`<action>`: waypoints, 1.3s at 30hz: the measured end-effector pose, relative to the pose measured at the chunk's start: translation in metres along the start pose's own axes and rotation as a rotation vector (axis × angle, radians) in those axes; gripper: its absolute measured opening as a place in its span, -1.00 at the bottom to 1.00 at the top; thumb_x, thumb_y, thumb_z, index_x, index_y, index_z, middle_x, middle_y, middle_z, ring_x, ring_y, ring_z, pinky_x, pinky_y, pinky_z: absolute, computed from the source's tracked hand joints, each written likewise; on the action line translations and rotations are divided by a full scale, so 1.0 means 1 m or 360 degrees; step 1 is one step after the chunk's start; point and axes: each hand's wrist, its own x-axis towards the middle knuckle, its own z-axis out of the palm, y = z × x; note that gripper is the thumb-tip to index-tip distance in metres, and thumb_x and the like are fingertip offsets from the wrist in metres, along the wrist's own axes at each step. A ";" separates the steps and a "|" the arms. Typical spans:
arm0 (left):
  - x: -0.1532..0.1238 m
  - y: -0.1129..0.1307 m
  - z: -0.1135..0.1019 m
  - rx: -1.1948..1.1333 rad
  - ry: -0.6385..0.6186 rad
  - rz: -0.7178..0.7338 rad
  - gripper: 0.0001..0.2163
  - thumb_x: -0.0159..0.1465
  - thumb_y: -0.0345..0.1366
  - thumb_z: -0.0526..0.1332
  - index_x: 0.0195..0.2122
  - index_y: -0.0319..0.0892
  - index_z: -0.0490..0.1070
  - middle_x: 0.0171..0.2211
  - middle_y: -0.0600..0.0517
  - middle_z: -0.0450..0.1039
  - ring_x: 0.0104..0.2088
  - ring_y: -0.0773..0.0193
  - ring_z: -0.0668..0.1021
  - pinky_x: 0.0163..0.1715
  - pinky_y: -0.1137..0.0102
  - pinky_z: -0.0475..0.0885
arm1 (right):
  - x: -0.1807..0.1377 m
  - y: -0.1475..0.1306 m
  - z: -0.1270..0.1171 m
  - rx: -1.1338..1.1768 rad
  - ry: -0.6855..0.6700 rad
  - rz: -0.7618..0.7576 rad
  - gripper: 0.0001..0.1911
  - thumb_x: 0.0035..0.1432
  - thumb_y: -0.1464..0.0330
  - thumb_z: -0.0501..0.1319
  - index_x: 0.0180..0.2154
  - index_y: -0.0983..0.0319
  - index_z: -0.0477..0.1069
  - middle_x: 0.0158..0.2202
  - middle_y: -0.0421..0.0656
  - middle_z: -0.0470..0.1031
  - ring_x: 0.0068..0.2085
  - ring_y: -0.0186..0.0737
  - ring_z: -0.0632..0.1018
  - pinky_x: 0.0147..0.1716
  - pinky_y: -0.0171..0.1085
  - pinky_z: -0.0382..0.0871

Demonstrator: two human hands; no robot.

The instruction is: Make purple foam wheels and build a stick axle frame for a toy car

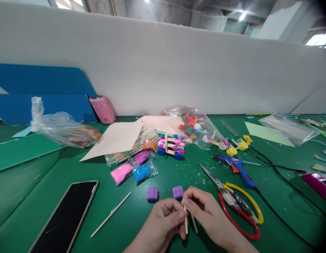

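At the near edge of the green table my left hand [160,225] and my right hand [207,214] meet, fingers pinched. Each pinches a short thin wooden stick [186,221]; the two sticks hang close together between the fingertips. Just beyond the fingers lie two purple bottle caps [178,192], the second purple cap [152,193] to its left. A long thin wooden skewer [110,214] lies on the table left of my left hand.
A black phone [64,218] lies at the near left. Red-and-yellow scissors [236,203] and a blue glue gun [238,167] with its black cord sit to the right. Clay packets [134,168], a bag of coloured caps [191,124], paper sheets and a pink bottle [102,109] lie farther back.
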 end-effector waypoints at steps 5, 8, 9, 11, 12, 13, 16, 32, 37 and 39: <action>-0.001 0.008 -0.005 0.0022 0.0059 0.0102 -0.83 -0.07 -0.32 0.35 -0.61 -0.28 0.38 -0.72 0.10 0.34 -0.69 0.46 0.35 -0.65 0.54 0.20 | 0.006 -0.002 -0.005 -0.0200 0.0086 -0.0137 -0.84 0.16 0.30 0.07 -0.41 0.23 0.33 -0.49 -0.27 0.30 -0.46 -0.36 0.33 -0.48 -0.42 0.21; -0.002 0.017 -0.009 0.0092 0.0113 0.0223 -0.86 -0.02 -0.34 0.31 -0.59 -0.27 0.38 -0.68 0.09 0.36 -0.67 0.47 0.35 -0.63 0.55 0.18 | 0.014 0.000 -0.024 -0.0537 0.0510 -0.0398 -0.90 0.16 0.35 0.07 -0.31 0.20 0.34 -0.41 -0.23 0.39 -0.43 -0.34 0.38 -0.45 -0.41 0.24; -0.002 0.020 -0.010 0.0108 0.0132 0.0260 -0.87 0.00 -0.35 0.30 -0.58 -0.27 0.38 -0.67 0.09 0.36 -0.66 0.48 0.35 -0.62 0.55 0.18 | 0.017 0.003 -0.031 -0.0663 0.0679 -0.0517 -0.91 0.15 0.37 0.08 -0.32 0.21 0.34 -0.42 -0.23 0.39 -0.44 -0.34 0.38 -0.45 -0.41 0.24; -0.002 0.023 -0.013 0.0131 0.0145 0.0320 -0.88 0.03 -0.36 0.28 -0.57 -0.26 0.37 -0.65 0.10 0.35 -0.64 0.48 0.35 -0.60 0.56 0.18 | 0.022 0.010 -0.042 -0.0818 0.0881 -0.0712 -0.93 0.13 0.40 0.09 -0.36 0.23 0.34 -0.45 -0.21 0.37 -0.45 -0.33 0.38 -0.45 -0.38 0.24; -0.002 0.024 -0.014 0.0145 0.0145 0.0337 -0.89 0.05 -0.36 0.27 -0.55 -0.26 0.37 -0.64 0.10 0.35 -0.63 0.48 0.34 -0.59 0.56 0.18 | 0.023 0.014 -0.045 -0.0852 0.0910 -0.0770 -0.94 0.12 0.42 0.10 -0.37 0.23 0.34 -0.47 -0.21 0.36 -0.46 -0.32 0.37 -0.46 -0.37 0.24; -0.002 0.025 -0.014 0.0157 0.0147 0.0350 -0.89 0.05 -0.37 0.26 -0.55 -0.26 0.37 -0.64 0.11 0.35 -0.62 0.49 0.34 -0.58 0.57 0.18 | 0.024 0.017 -0.047 -0.0863 0.0903 -0.0803 -0.94 0.11 0.42 0.10 -0.37 0.24 0.34 -0.48 -0.21 0.35 -0.47 -0.32 0.37 -0.46 -0.36 0.24; -0.001 0.021 -0.014 0.0199 0.0169 0.0351 -0.89 0.07 -0.37 0.25 -0.55 -0.26 0.35 -0.65 0.12 0.33 -0.63 0.51 0.31 -0.60 0.58 0.15 | 0.023 0.023 -0.044 -0.0894 0.0811 -0.0847 -0.93 0.10 0.43 0.10 -0.37 0.23 0.35 -0.53 -0.24 0.33 -0.52 -0.34 0.35 -0.49 -0.36 0.24; 0.000 0.020 -0.014 0.0403 0.0251 0.0520 -0.88 0.09 -0.35 0.22 -0.54 -0.24 0.35 -0.66 0.15 0.28 -0.63 0.50 0.27 -0.60 0.57 0.16 | -0.008 0.050 -0.137 -0.1388 0.1293 0.0034 -0.76 0.01 0.19 0.09 -0.34 0.21 0.35 -0.44 -0.12 0.46 -0.43 -0.13 0.48 -0.42 -0.21 0.33; 0.000 0.015 -0.015 0.0667 0.0189 0.0533 -0.87 0.12 -0.34 0.19 -0.55 -0.22 0.34 -0.67 0.15 0.27 -0.62 0.47 0.28 -0.60 0.53 0.14 | -0.034 0.080 -0.186 -0.1527 0.1177 0.0407 -0.60 -0.14 0.18 0.14 -0.27 0.30 0.29 -0.25 0.09 0.42 -0.24 0.08 0.46 -0.28 -0.07 0.31; 0.000 0.014 -0.015 0.0685 0.0161 0.0545 -0.87 0.12 -0.34 0.18 -0.55 -0.22 0.34 -0.66 0.15 0.27 -0.61 0.46 0.29 -0.58 0.51 0.16 | -0.034 0.086 -0.190 -0.1511 0.1101 0.0494 -0.59 -0.15 0.16 0.13 -0.26 0.30 0.27 -0.29 0.06 0.43 -0.28 0.03 0.48 -0.31 -0.12 0.33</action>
